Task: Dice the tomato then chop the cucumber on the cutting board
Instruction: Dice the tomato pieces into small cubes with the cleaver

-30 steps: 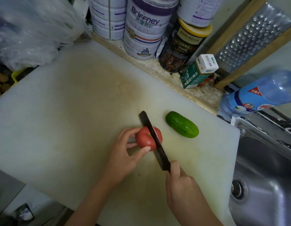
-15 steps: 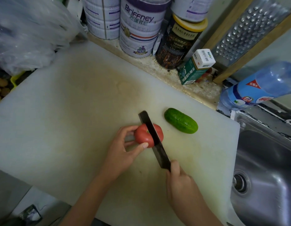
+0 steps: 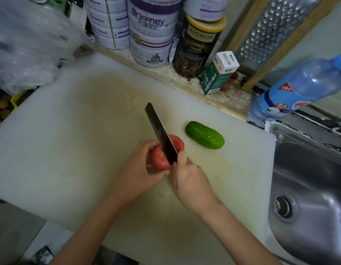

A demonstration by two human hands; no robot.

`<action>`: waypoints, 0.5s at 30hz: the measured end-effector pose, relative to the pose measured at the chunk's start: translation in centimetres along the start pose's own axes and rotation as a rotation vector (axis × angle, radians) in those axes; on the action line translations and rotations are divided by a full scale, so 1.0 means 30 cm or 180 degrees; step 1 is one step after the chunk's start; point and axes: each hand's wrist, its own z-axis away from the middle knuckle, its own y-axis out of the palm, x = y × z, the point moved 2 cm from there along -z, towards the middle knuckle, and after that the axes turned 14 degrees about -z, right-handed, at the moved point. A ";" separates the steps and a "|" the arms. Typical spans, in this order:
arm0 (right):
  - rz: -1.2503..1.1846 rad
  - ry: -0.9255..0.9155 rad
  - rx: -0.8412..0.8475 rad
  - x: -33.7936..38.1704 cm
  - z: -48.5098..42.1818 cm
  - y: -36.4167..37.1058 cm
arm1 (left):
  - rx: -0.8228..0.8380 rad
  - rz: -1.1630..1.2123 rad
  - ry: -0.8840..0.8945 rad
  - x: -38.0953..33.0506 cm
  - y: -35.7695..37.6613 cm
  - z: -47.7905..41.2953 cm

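Firmly: left hand (image 3: 141, 169) cups round tomato (image 3: 159, 159); right hand (image 3: 190, 180) grips flat dark knife (image 3: 162, 134).

We see two bare hands, the left hand (image 3: 139, 169) and the right hand (image 3: 190, 180). Each runs into a bare arm, the left forearm (image 3: 93, 224) and the right forearm (image 3: 232, 226). Both arms are slim and smooth, uncovered down to the lower edge of the view. The right thumbnail (image 3: 182, 154) looks short and plain.

The right hand (image 3: 191, 181) hides the knife (image 3: 161, 133) handle, and its blade covers the tomato (image 3: 158, 162) middle.
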 end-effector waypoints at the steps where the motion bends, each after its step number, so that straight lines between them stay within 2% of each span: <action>1: -0.0103 0.0020 0.0017 -0.006 0.002 0.002 | -0.0052 -0.0071 0.0037 0.001 -0.004 0.008; 6: -0.0660 0.0052 -0.0037 -0.010 0.052 -0.026 | -0.0537 -0.0416 0.0051 0.033 -0.022 0.063; 10: -0.1153 0.0021 -0.0098 0.021 0.099 -0.074 | -0.1114 -0.0558 -0.0298 0.062 -0.039 0.115; 15: -0.1990 0.0374 0.0034 0.029 0.144 -0.096 | -0.0894 -0.0066 -0.0674 0.048 -0.055 0.165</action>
